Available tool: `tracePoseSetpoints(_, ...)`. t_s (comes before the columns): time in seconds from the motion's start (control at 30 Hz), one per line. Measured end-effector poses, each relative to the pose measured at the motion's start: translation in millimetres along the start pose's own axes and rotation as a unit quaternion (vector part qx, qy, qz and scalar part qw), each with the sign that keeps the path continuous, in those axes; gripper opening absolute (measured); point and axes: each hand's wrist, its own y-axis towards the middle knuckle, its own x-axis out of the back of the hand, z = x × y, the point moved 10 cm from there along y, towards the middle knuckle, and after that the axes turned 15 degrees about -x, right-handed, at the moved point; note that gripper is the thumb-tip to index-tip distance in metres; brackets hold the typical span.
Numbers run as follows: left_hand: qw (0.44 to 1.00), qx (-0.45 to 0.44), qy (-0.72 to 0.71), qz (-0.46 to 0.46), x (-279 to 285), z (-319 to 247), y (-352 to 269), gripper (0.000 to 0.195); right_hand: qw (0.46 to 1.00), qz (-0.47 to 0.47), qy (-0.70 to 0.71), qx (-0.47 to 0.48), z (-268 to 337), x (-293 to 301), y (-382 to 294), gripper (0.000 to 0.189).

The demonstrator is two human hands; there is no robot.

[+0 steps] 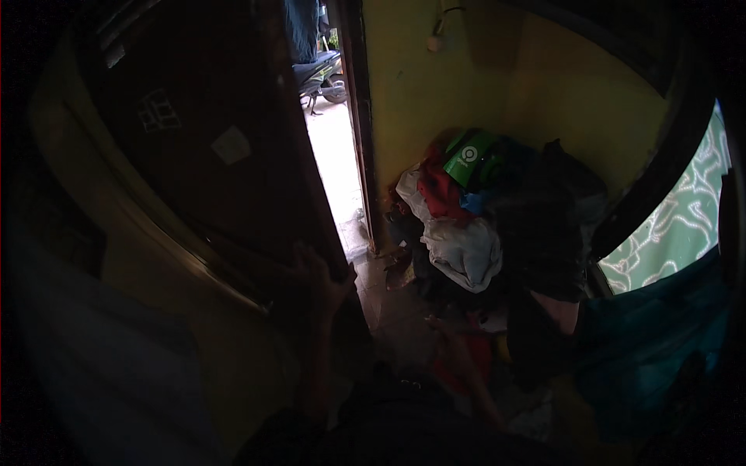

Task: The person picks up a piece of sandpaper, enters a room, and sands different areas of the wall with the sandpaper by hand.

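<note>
My left hand [326,282] lies against the dark door [227,192] near its free edge, with the thumb out to the right and the fingers apart. The door stands partly open, and a bright strip of paving [335,169] shows between it and the door frame [356,128]. My right hand [444,331] is low in front of me, over the dim floor beside a heap of cloth. I see nothing in it, though the poor light hides detail. A pale paper square [232,145] is on the door.
Against the yellow wall [431,93] is a heap with a white cloth [463,250], a red cloth [440,186] and a green item bearing a logo [469,157]. A teal cloth [647,338] hangs at the right, below a patterned green panel [670,215]. Outside is a parked motorbike [323,76].
</note>
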Motion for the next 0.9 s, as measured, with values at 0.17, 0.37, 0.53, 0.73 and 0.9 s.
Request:
tracePoseSetpoints(0.17, 0.998, -0.041, 0.04, -0.041, -40, -12, 50, 0.107, 0.997, -0.012, -0.024, 0.073, 1, 3, 57, 0.049)
tracePoseSetpoints(0.37, 0.995, -0.068, 0.004, -0.079, -121, -24, 127, 0.105, 0.995, 0.067, -0.051, 0.06, 34, -1, 144, 0.038)
tracePoseSetpoints(0.53, 0.998, -0.015, -0.001, -0.055, -188, -3, 179, 0.09, 0.977, 0.108, -0.111, 0.144, 61, -9, 206, 0.038)
tracePoseSetpoints(0.73, 0.994, -0.024, 0.014, -0.104, -242, -12, 247, 0.082, 0.975, 0.117, -0.144, 0.123, 81, 18, 231, 0.042)
tracePoseSetpoints(0.9, 0.995, 0.005, 0.022, -0.099, -255, 5, 270, 0.082, 0.969, 0.114, -0.168, 0.138, 79, 16, 241, 0.041)
